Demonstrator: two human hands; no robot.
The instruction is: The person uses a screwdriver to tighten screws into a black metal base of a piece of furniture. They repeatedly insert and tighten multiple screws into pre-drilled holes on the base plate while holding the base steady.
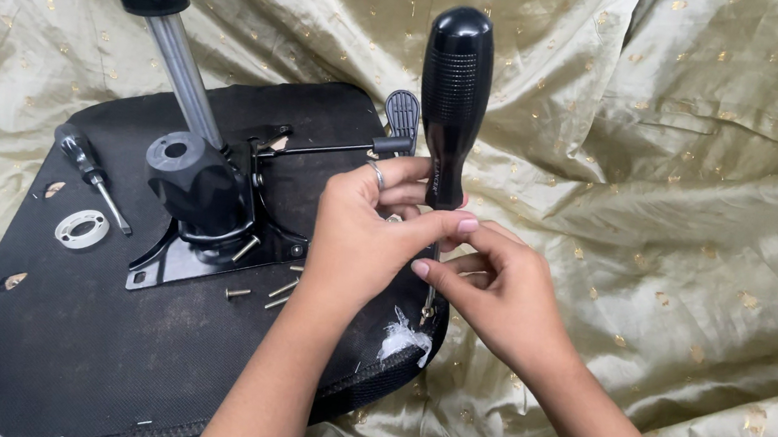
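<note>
A big black-handled screwdriver (455, 92) stands upright, tip down at the edge of an upturned black chair seat (45, 337). My left hand (364, 235), with a ring on one finger, wraps the lower handle and shaft. My right hand (496, 291) pinches the shaft just below, near the tip and a small screw there. Beside them sits the seat's black metal mechanism plate (177, 265) with its knob and gas-lift column (184, 71).
Several loose screws (279, 289) lie by the plate. A smaller screwdriver (89, 171) and a white ring-shaped washer (82, 228) rest on the seat's left. A lever with a paddle handle (403, 115) juts out. Gold patterned cloth (678, 180) covers the floor around.
</note>
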